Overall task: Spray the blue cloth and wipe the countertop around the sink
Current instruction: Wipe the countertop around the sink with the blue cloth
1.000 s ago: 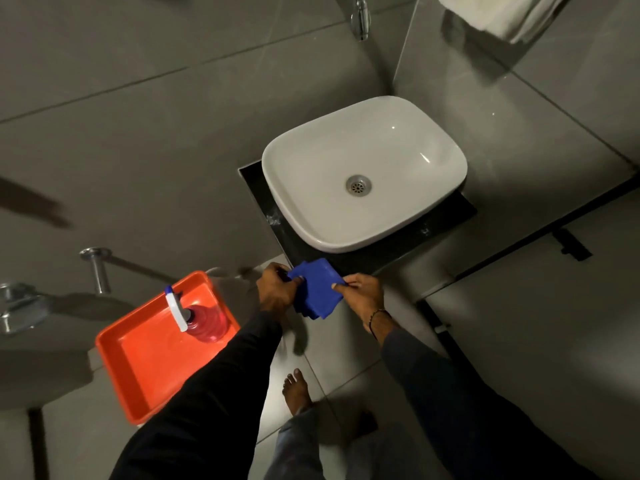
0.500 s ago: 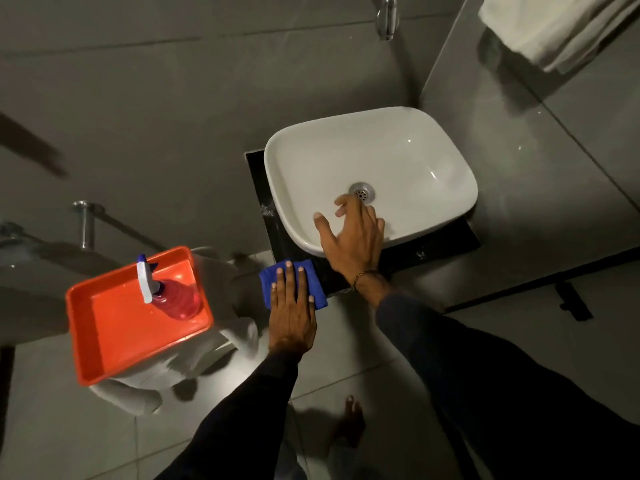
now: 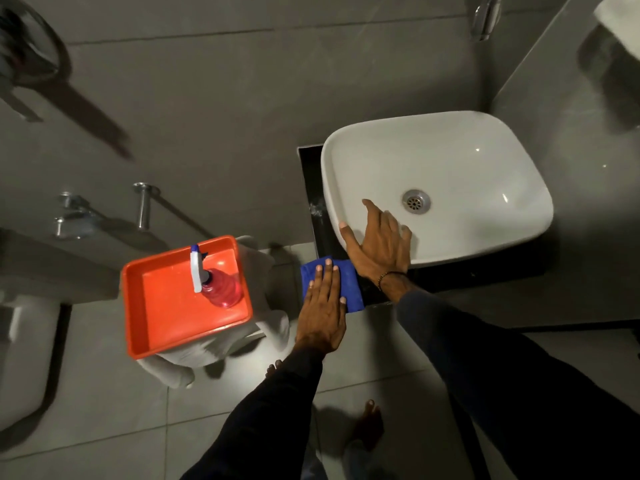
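Note:
A folded blue cloth [image 3: 349, 285] lies on the front left corner of the dark countertop [image 3: 478, 277]. My left hand [image 3: 323, 308] lies flat on top of it, fingers together, pressing it down. My right hand [image 3: 379, 247] rests with fingers spread on the front left rim of the white basin [image 3: 467, 161], holding nothing. A spray bottle [image 3: 216, 284] with red liquid and a white and blue trigger head stands in an orange tray [image 3: 159, 306] to the left.
The orange tray sits on a white plastic stool [image 3: 266, 323]. A tap spout [image 3: 485, 17] hangs above the basin and a white towel [image 3: 620, 19] hangs at the top right. A toilet [image 3: 24, 355] and wall fittings [image 3: 74, 216] are at the left. My bare foot [image 3: 369, 424] is on the floor tiles.
Both hands held the cloth in the air a second ago. My left hand has since pressed it flat on the counter corner, and my right hand has let go and landed on the basin rim.

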`<state>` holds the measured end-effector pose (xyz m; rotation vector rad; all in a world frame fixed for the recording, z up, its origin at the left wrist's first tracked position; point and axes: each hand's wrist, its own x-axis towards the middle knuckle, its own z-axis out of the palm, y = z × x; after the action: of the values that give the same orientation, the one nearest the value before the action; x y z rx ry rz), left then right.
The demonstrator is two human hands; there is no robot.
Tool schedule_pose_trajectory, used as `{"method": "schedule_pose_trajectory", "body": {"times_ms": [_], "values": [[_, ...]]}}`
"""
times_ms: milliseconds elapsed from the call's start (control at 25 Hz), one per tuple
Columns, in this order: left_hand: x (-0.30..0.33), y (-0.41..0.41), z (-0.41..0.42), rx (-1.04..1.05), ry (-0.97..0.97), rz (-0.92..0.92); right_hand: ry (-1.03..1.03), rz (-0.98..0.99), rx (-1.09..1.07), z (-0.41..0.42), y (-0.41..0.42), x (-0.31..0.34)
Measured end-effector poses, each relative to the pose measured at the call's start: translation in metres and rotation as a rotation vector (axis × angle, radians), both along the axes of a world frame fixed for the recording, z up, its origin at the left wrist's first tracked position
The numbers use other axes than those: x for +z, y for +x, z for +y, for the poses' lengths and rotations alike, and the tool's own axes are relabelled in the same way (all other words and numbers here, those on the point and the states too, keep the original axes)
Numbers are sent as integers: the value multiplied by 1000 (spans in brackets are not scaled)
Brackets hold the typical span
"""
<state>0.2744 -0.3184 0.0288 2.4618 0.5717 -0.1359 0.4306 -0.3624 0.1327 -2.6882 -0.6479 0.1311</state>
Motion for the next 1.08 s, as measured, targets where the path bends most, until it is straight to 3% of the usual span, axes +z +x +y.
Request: {"method": "schedule_pose_trajectory", "body": {"times_ms": [480,680,1080], "values": [[3,103,139,-213,-13,-87,-133,27,-162,8,2,-6],[4,159,197,-319,101,-61,-156,69,-163,9,4,-6],[-1,231,249,-368,258,-82,-223,-55,-153,8,0,-11]]}}
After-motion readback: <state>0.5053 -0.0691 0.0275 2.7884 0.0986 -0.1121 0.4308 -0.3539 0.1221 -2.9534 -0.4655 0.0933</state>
